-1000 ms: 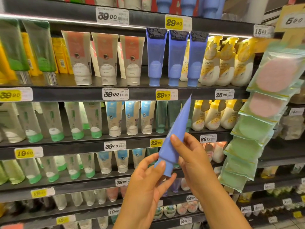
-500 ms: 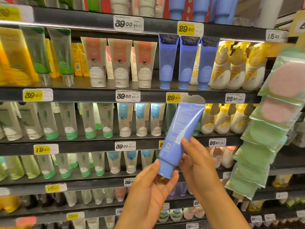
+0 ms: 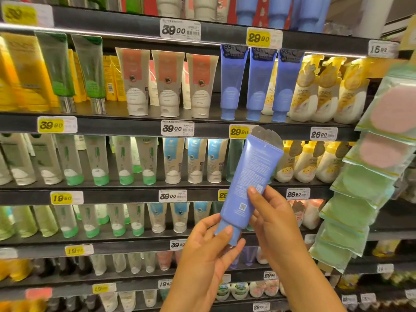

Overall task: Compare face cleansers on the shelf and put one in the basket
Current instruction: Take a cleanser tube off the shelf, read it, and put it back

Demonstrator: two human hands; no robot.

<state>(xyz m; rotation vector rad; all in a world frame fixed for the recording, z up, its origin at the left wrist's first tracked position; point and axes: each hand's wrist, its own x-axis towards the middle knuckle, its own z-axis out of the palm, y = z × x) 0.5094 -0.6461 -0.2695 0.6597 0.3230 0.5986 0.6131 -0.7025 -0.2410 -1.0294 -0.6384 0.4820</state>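
Blue cleanser tube (image 3: 249,183) cap-down, crimped end tilted up-right.
Left hand (image 3: 209,257) pinches cap, right hand (image 3: 276,224) fingers curled round body; shelf (image 3: 135,127) tubes behind.

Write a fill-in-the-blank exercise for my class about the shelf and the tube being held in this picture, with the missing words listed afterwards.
1. The blue cleanser tube is held with its cap end pointing ____.
2. The left hand grips the tube at its ____ end, while the right hand steadies its body.
3. On the shelf above, three matching blue tubes stand over a yellow price tag that begins with the digits ____.
4. To the right of those tubes stand ____ and white pump bottles.

Missing words: down; cap; 29; yellow
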